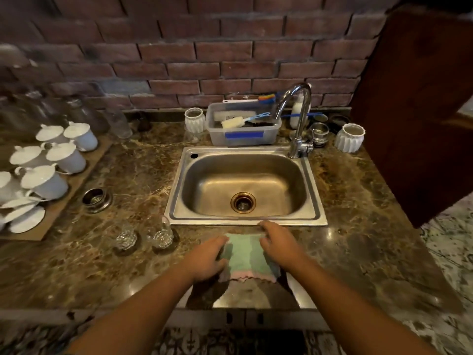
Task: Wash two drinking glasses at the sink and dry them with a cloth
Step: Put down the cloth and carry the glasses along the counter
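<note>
Cloth (247, 257): green with a pink near hem, lying flat on the marble surface (358, 226) just in front of the sink's near rim.
Left hand (208, 260): palm down on the cloth's left edge, fingers bent over the fabric; grip not closed round it, more a press than a pinch.
Right hand (277, 245): on the cloth's right edge, fingers spread and curled loosely, tips at the far right corner near the sink rim; grip apart, nothing clamped.
Glasses: two clear cut-pattern tumblers standing upright on the surface left of the cloth, side by side and close together. Left glass (126, 238), right glass (161, 233). Neither touched by a hand.
Sink (313, 190): steel basin, bowl bare, brass-ringed drain (243, 202) at centre.
Tap (297, 119): chrome gooseneck at the far right corner of the sink, spout arching over the basin; no water visible.
Behind sink: clear plastic tub (243, 135) with blue tape, holding brushes.
Far left: white lidded cups (46, 181) on a brown board.
Right of the tap: white ribbed pot (349, 138).
</note>
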`<control>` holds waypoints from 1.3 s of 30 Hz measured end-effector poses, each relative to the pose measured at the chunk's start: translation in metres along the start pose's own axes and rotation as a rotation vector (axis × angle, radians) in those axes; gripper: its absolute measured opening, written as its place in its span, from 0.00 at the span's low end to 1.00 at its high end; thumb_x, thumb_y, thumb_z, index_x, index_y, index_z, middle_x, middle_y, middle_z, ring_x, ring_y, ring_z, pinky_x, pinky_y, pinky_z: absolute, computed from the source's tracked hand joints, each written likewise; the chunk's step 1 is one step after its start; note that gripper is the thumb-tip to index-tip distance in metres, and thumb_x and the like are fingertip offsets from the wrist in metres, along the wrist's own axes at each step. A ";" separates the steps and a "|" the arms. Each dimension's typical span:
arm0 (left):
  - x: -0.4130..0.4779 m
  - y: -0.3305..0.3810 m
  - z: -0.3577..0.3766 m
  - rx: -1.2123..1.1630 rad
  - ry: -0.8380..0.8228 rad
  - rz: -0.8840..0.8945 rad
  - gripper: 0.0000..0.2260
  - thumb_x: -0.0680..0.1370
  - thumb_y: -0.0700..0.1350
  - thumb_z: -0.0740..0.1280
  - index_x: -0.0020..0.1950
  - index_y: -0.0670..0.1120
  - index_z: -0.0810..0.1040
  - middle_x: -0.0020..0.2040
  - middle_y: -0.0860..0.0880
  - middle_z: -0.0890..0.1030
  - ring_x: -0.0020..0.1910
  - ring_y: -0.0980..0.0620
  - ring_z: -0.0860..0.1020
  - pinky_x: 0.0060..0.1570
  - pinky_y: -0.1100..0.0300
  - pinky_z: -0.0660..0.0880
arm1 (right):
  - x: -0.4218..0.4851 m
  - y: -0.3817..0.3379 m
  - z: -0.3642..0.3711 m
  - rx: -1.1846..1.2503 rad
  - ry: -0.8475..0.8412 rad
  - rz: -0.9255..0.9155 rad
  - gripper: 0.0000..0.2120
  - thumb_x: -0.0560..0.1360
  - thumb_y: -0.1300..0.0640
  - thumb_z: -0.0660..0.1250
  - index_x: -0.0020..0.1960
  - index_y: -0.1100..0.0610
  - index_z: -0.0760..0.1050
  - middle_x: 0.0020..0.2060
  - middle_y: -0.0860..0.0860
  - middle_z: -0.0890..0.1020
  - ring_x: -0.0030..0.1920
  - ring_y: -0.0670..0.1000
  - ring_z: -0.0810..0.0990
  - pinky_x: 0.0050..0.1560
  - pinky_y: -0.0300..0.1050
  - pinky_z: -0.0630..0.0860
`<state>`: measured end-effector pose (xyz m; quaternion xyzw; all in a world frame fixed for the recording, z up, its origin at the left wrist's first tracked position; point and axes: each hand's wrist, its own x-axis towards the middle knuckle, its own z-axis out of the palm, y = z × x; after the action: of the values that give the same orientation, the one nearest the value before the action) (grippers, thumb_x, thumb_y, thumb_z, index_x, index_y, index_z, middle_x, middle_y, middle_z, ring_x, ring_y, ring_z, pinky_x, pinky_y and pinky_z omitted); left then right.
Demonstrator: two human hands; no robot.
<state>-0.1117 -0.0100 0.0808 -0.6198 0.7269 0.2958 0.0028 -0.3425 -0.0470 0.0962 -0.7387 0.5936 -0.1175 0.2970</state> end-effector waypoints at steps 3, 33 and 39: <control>-0.030 -0.026 -0.027 -0.052 0.067 0.046 0.22 0.81 0.46 0.65 0.75 0.49 0.69 0.65 0.45 0.80 0.62 0.47 0.78 0.60 0.57 0.73 | -0.016 -0.033 0.005 -0.066 0.096 0.054 0.15 0.79 0.53 0.65 0.65 0.53 0.75 0.60 0.53 0.81 0.60 0.53 0.79 0.57 0.48 0.76; -0.066 -0.194 -0.117 0.279 0.039 -0.281 0.48 0.74 0.56 0.73 0.82 0.57 0.42 0.83 0.42 0.40 0.80 0.32 0.43 0.75 0.34 0.57 | 0.080 -0.250 0.122 -0.441 -0.295 -0.292 0.50 0.70 0.44 0.75 0.81 0.46 0.46 0.81 0.55 0.49 0.79 0.61 0.53 0.74 0.58 0.65; -0.054 -0.199 -0.118 0.277 -0.007 -0.326 0.42 0.78 0.49 0.71 0.82 0.58 0.45 0.83 0.41 0.42 0.79 0.30 0.46 0.76 0.38 0.58 | 0.095 -0.243 0.136 -0.521 -0.344 -0.351 0.40 0.72 0.48 0.74 0.76 0.47 0.56 0.74 0.57 0.63 0.71 0.63 0.65 0.67 0.58 0.72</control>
<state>0.1227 -0.0236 0.1130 -0.7220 0.6505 0.1910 0.1384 -0.0491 -0.0679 0.1119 -0.8892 0.4091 0.1146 0.1696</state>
